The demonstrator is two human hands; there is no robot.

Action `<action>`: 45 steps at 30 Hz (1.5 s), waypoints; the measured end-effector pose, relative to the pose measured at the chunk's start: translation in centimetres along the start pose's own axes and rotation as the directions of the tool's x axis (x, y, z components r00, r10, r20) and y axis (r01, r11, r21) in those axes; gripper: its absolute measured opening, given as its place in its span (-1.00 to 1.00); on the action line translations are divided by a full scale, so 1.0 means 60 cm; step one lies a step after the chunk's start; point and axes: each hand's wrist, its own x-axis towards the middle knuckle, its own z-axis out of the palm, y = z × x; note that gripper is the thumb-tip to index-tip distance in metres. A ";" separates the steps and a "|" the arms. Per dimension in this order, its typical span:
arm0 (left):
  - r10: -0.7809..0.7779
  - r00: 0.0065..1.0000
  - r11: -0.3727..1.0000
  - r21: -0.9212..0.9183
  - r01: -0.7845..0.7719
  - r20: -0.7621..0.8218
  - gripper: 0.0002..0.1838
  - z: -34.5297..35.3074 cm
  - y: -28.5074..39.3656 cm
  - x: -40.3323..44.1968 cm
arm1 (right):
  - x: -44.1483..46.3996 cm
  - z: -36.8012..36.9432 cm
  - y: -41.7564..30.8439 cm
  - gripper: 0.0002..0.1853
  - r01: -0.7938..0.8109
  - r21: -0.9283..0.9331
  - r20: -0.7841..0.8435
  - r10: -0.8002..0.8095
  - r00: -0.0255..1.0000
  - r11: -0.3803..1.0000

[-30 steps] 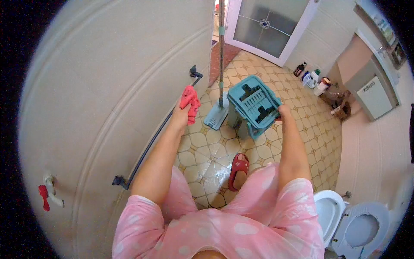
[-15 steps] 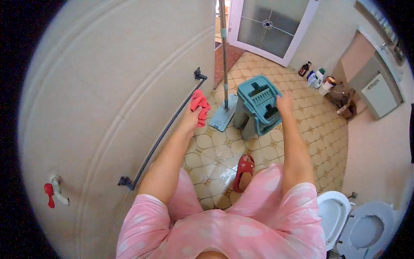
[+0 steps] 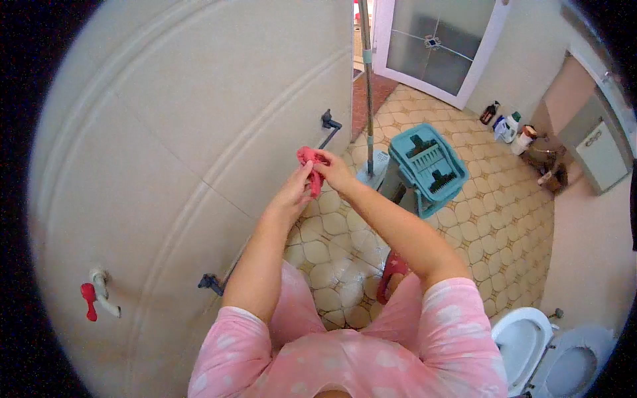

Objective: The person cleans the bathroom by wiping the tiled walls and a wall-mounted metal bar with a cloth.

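Observation:
Both my hands are on a red cloth (image 3: pixel 316 186), held bunched in front of the wall. My left hand (image 3: pixel 294 191) grips it from the left, and my right hand (image 3: pixel 335 174) closes on its upper right side. Just behind the hands runs a dark towel bar (image 3: pixel 328 138), partly hidden by my left arm. To the right of my hands stands a teal mop bucket (image 3: pixel 428 162) with a wringer top. A flat mop (image 3: pixel 369 99) is upright beside the bucket, its head on the tiles.
A toilet (image 3: pixel 521 341) is at the lower right. A tap with a red handle (image 3: pixel 88 302) sticks out of the left wall. Several bottles (image 3: pixel 507 126) line the far right wall, near the open door (image 3: pixel 434 46). The floor tiles (image 3: pixel 338 272) look wet near my feet.
My right hand has left the bucket's edge and moved left onto the red cloth. My left hand still holds the cloth. The whole view has shifted slightly.

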 end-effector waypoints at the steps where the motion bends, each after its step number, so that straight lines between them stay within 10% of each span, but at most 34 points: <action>1: -0.041 0.998 0.983 0.176 0.050 -0.054 -0.31 -0.017 0.011 -0.005 | 0.023 0.012 0.014 -0.60 0.005 0.044 -0.088 -0.001 0.996 0.999; 5: 0.139 0.917 0.936 0.352 0.002 -0.374 -0.22 -0.069 0.018 -0.031 | 0.102 0.087 0.050 -0.58 0.086 0.046 -0.404 -0.060 0.913 0.995; 13: 0.185 0.901 0.972 0.210 -0.108 -0.392 -0.31 -0.101 0.026 -0.046 | 0.150 0.206 0.055 -0.32 0.219 -0.310 -0.557 -0.364 0.747 0.925; 25: 0.153 0.882 0.963 0.267 -0.033 -0.445 -0.38 -0.089 0.041 -0.082 | 0.309 0.071 0.177 -0.48 -0.062 -0.055 -0.852 -0.014 0.523 0.997; 37: 0.170 0.902 0.968 0.241 -0.076 -0.398 -0.35 -0.104 0.021 -0.065 | 0.187 0.219 0.182 -0.38 -0.211 -0.054 -0.699 0.114 0.706 0.976; 45: 0.164 0.879 0.978 0.193 -0.084 -0.447 -0.36 -0.110 0.024 -0.061 | 0.185 0.188 0.144 -0.35 -0.078 0.270 -0.607 0.233 0.760 0.960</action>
